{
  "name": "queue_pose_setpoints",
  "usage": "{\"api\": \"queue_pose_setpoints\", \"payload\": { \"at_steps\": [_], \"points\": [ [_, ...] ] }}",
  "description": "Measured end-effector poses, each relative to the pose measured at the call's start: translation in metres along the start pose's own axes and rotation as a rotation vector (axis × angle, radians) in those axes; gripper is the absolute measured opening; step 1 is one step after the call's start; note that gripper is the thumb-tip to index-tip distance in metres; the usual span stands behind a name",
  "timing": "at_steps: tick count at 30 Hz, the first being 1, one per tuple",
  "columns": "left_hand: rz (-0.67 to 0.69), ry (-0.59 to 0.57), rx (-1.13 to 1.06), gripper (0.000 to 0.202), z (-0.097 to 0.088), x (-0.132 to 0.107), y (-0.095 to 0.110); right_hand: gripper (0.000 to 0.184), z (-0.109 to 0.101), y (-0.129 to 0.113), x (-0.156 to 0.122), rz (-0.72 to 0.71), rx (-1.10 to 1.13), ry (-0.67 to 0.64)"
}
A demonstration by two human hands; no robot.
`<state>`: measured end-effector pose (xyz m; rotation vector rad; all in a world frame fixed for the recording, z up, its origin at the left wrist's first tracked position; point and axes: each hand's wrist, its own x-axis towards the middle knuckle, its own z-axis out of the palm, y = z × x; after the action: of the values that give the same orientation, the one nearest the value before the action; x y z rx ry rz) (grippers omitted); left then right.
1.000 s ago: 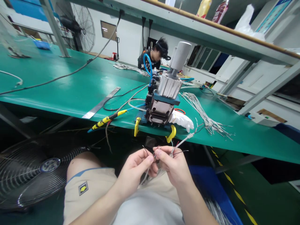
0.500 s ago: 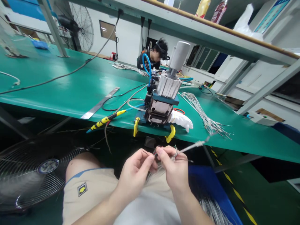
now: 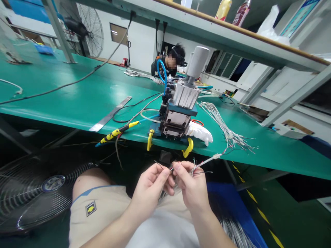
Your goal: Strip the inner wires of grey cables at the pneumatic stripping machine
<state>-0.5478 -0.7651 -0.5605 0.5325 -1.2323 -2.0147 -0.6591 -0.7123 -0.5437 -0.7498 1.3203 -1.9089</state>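
Two hands meet low in the head view, over the lap and just below the near edge of the green bench. The left hand pinches thin wire ends between thumb and forefinger. The right hand is closed around a grey cable, its thumb and forefinger meeting the left fingertips at the same spot.

Cable position: held in the air between lap and bench edge, touching neither. Its long axis runs from the right hand up and to the right, the far end pointing toward the loose bundle of cut wires on the bench. The stripped cores fan out at the hand end, pointing up and left.

Handling judgement: light, limp, thin; the fine cores likely bend or kink easily. The jacket just behind the fan looks like the safe place to hold, with single cores taken near their tips.

Surroundings: a small pneumatic machine stands at the bench edge just above the hands, a white glove beside it, a metal ruler to its left. A floor fan sits at lower left. Another person works at the far end.
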Motion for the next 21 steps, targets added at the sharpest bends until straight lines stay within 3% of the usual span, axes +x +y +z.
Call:
{"api": "queue_pose_setpoints", "payload": {
  "at_steps": [4,8,11,14,17,21],
  "points": [
    [0.027,0.018,0.06,0.03,0.0,0.001,-0.001,0.015,-0.003,0.004,-0.001,-0.133,-0.153,0.015],
    [0.017,-0.013,0.056,0.032,-0.001,0.001,0.001,0.011,-0.003,0.005,0.001,-0.009,-0.065,0.011],
    [0.002,-0.037,0.072,0.032,-0.003,0.0,0.0,0.016,-0.003,0.004,0.003,0.077,-0.018,-0.073],
    [0.021,-0.064,0.175,0.031,-0.008,-0.003,-0.002,0.01,-0.005,0.002,0.002,0.022,-0.073,-0.123],
    [0.092,-0.152,0.379,0.028,-0.016,-0.005,-0.001,0.016,-0.013,-0.002,-0.001,-0.132,-0.242,-0.195],
    [0.097,-0.397,0.614,0.03,-0.024,-0.007,0.003,0.008,-0.027,-0.01,-0.007,-0.257,-0.411,-0.359]
  ]
}}
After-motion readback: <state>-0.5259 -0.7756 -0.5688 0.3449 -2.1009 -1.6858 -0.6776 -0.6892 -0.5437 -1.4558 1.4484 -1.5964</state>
